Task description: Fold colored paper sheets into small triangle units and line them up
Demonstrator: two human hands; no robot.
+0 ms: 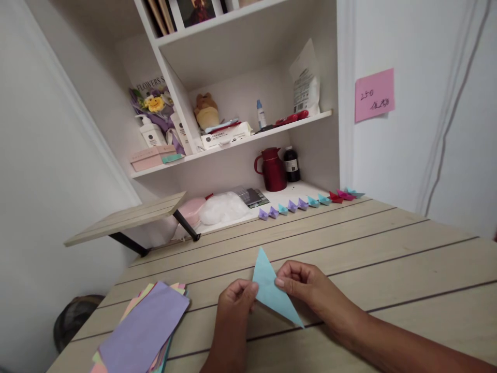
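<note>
Low in the centre of the frame, a light-blue, pointed piece of folded paper (269, 290) is held at an angle just over the pale wooden plank tabletop (388, 259), one tip up, the other slanting down to the right. The left hand (236, 300) has its left edge, thumb on the near face, fingers closed in behind; the right hand (312, 287) pinches the opposite edge between thumb and curled fingers. Both grips are narrow, nipped down to the paper's thickness, and how hard they press, I can't tell.

Here's the danger: let the two hands pull unevenly and that thin paper could crease off-line or tear between them. Loosen one pinch and the layers may slip or spring apart. The lower tip looks exposed too; press it against the planks and it could bend.

Watch the lower left: a fanned stack of coloured paper sheets with purple on top (145, 326), loosely squared, so a sweep of the left forearm might scatter it. The row of small folded paper shapes (312, 202) along the table's back edge, right of centre, sits well clear.
</note>
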